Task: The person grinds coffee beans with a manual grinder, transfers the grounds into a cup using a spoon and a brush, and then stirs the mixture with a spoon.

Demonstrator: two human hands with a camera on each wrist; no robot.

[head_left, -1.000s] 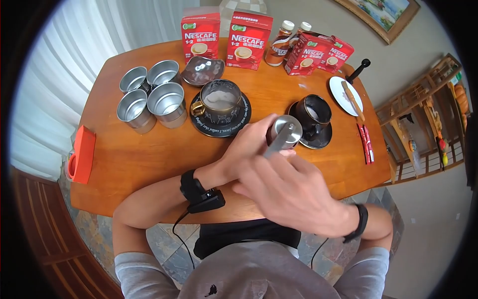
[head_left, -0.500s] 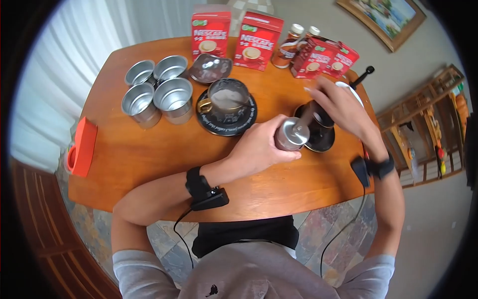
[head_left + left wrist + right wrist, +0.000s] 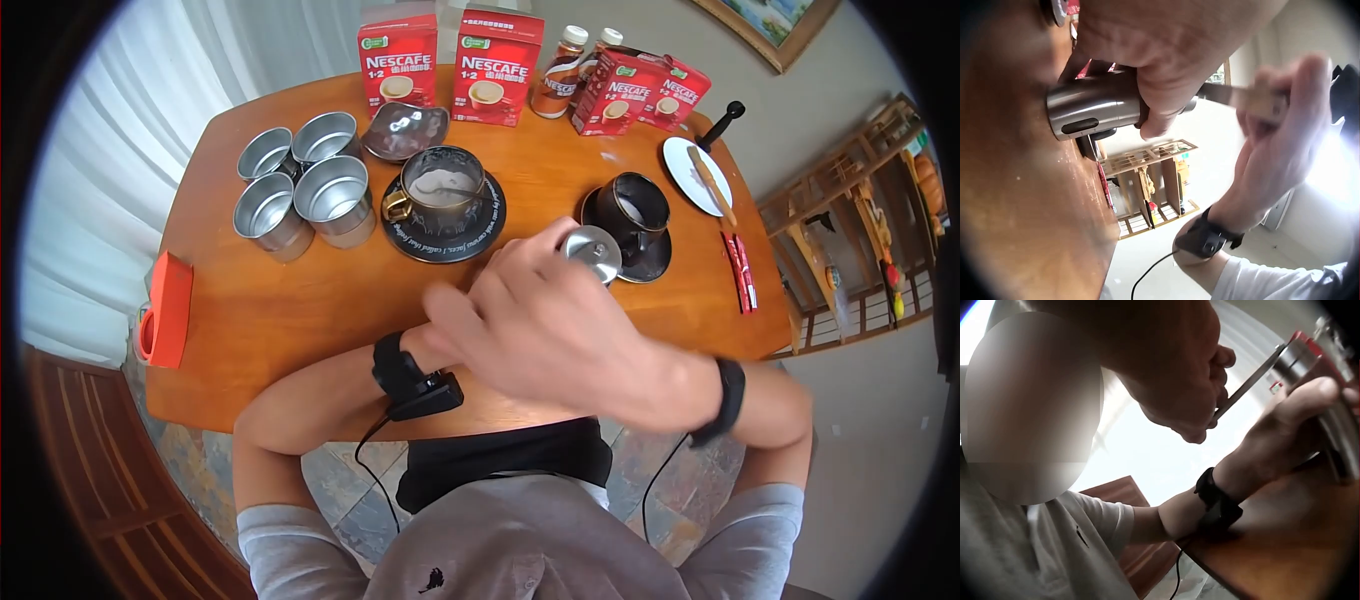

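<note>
A steel hand coffee grinder (image 3: 592, 252) stands upright near the table's front right. My left hand (image 3: 1166, 50) wraps round its body, fingers and thumb curled about the steel in the left wrist view. My right hand (image 3: 550, 320) grips the knob (image 3: 1266, 105) at the end of the crank arm (image 3: 1250, 386), which slants out from the grinder's top. From the head view, my right hand covers most of the left one and the crank. Just beyond the grinder is a black cup (image 3: 655, 210) with something pale inside, on a dark saucer (image 3: 650, 268).
A dark-printed cup (image 3: 438, 218) with gold handle and pale powder sits on a black saucer (image 3: 488, 235). Several metal cups (image 3: 335, 195) stand left, beside an orange object (image 3: 172, 310). Red Nescafe boxes (image 3: 495, 75) line the back. A knife lies across a white plate (image 3: 685, 175).
My right hand has swung the crank round, out over the black cup and back to the near left side. The left hand keeps its grip on the grinder.
</note>
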